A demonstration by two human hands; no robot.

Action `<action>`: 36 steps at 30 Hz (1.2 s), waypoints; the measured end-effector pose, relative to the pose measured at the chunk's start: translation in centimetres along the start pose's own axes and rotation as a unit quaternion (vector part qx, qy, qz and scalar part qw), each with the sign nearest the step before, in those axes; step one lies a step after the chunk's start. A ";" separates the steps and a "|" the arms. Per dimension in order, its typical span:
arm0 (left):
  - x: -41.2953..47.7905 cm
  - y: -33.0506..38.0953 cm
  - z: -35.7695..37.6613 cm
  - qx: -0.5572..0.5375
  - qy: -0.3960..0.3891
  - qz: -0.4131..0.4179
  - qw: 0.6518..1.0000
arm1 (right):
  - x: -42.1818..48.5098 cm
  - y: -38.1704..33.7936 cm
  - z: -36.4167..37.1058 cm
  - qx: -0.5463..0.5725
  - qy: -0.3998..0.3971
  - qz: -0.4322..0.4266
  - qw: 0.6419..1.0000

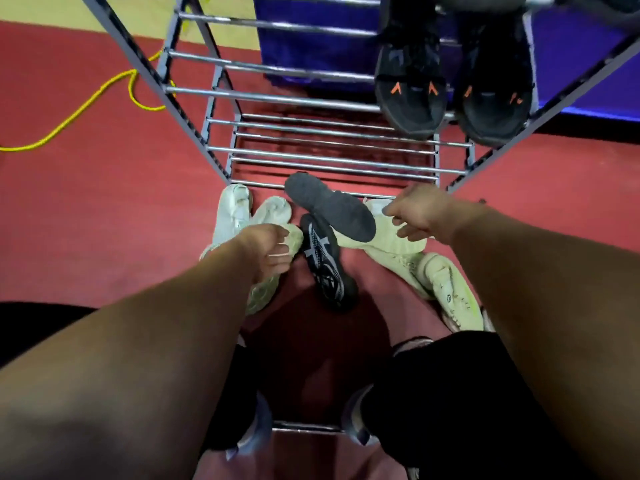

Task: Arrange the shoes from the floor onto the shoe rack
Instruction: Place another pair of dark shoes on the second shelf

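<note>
Reaching arms: both of mine stretch down from the lower corners toward mid-frame, blocking much of the red floor (104, 220) beneath them.
Left hand (268, 247): fingers curled round the edge of a pale shoe (263, 292), grasping it. My hand covers its middle, so only its ends show.
Right hand (419, 213): released, fingers loose and spread just over the upturned sole of a yellow-green shoe (391, 240). Touching or hovering, I can't tell.
Grey-soled shoe (332, 209): sole up at centre, lying across the yellow-green shoe and hiding part of it. Its tip overlaps the rack's lowest front rail, but whether it rests there is unclear.
Striped black shoe (325, 265): on the floor between my hands, one end tucked under the grey sole.
White pair (232, 213): left of centre by the rack's front leg, partly behind my left wrist.
Second yellow-green shoe (446, 289): right of centre on the floor, its far side hidden by my right forearm.
Shoe rack (277, 98): metal rails running from centre to top, with the topmost tier cut off by the frame edge.
On the rack: a black pair (410, 88) with orange marks, side by side at upper right, the far ends blurring into shadow.
Yellow cable (86, 105): looping across the floor at upper left.
</note>
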State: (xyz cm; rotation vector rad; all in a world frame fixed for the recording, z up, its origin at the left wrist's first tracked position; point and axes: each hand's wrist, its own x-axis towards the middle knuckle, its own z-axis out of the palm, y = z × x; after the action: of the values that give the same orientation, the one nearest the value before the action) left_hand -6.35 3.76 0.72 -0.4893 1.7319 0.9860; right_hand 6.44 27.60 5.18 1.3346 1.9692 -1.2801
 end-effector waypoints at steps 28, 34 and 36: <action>9.6 -12.4 10.8 -0.336 -0.080 -0.257 0.903 | 12.7 3.6 12.1 -0.370 0.054 -0.050 0.926; 9.4 -14.1 10.1 -0.340 -0.076 -0.267 0.899 | 12.7 3.5 11.6 -0.362 0.078 -0.052 0.928; 9.2 -14.0 10.1 -0.336 -0.079 -0.267 0.900 | 12.4 3.4 11.5 -0.332 0.068 -0.053 0.939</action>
State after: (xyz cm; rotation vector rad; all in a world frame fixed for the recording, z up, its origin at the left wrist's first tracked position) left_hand 6.10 4.97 -14.35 -1.2191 0.9790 1.1523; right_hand 2.47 24.00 -11.19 0.9964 2.2982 -0.4726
